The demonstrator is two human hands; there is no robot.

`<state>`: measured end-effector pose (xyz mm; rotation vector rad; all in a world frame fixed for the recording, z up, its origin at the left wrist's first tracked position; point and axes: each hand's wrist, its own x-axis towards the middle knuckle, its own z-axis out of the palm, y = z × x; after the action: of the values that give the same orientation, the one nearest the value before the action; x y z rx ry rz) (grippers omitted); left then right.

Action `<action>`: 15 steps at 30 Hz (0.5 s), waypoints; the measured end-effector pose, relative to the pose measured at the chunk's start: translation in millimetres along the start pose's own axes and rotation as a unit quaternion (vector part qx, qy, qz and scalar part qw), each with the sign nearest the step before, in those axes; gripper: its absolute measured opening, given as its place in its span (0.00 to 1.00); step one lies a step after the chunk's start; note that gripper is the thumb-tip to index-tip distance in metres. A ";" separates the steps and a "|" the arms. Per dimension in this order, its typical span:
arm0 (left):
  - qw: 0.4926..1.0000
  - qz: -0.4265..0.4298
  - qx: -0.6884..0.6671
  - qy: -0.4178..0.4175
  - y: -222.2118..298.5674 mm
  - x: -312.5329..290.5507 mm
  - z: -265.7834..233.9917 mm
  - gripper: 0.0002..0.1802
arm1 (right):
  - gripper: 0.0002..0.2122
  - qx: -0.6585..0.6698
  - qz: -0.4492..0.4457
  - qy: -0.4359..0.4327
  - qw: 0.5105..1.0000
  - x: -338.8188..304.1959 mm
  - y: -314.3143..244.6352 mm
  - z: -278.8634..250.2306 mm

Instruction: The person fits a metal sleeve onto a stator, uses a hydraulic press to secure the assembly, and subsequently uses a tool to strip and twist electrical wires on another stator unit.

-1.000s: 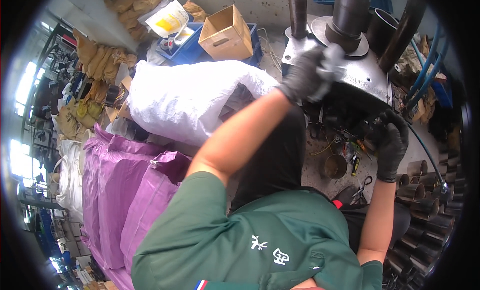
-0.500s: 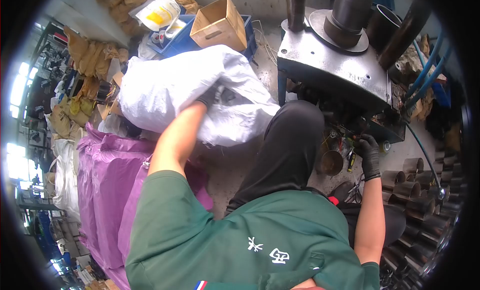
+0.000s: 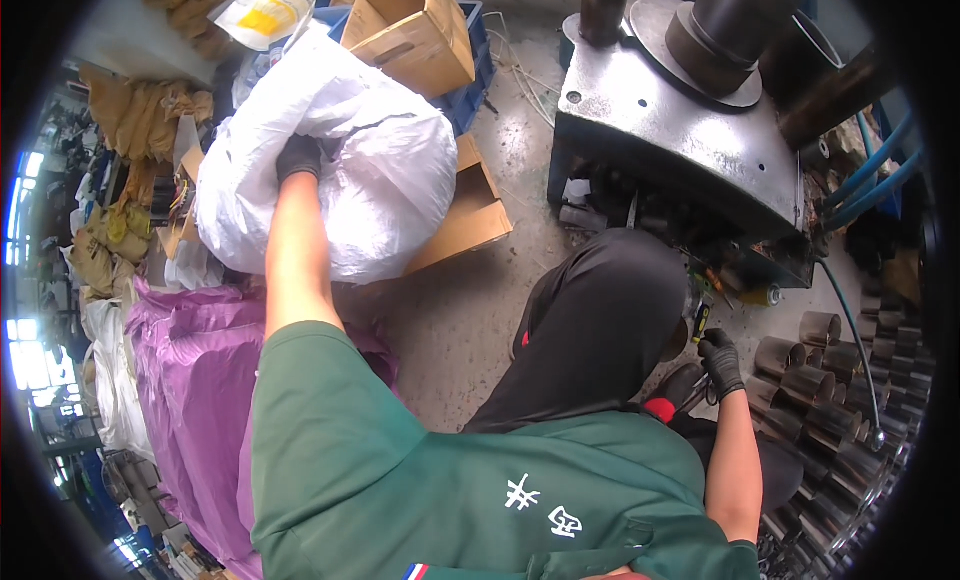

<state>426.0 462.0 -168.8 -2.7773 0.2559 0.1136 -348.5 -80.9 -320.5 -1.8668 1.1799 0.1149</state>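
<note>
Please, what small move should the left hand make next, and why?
Perhaps ease the left hand slowly out of the white sack: the hand reaches in among its loose folds, which hide the fingers, so a quick pull might snag. Whether anything is held there cannot be seen.

A workshop floor of smooth grey concrete (image 3: 430,350), speckled with dark marks, spread through the middle of the view — paler and shinier toward the top, where a patch of light glared off it. A plain pale-grey wall (image 3: 140,40), bent by the wide lens, rose at the upper left, with crumpled brown sacks (image 3: 130,110) heaped near it. Along the far left edge, bright windows (image 3: 40,325) — washed out to bluish white — shone beside dim clutter too small to make out.
</note>
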 end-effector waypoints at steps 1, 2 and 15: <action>0.999 0.009 0.016 -0.037 5.8 3.2 20.5 0.27 | 0.18 -0.005 0.030 -0.008 1.000 -2.1 -3.6 2.9; 0.998 0.008 0.013 -0.054 21.2 0.0 32.6 0.27 | 0.18 -0.010 0.059 -0.011 0.998 -7.6 -12.3 2.3; 0.988 0.023 -0.140 -0.051 81.5 -104.4 10.2 0.26 | 0.22 0.088 0.163 -0.134 0.973 16.6 14.8 71.4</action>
<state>307.6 407.3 -194.1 -3.0326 0.2988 0.3275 -325.3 -42.8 -380.5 -1.4407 1.2530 0.4189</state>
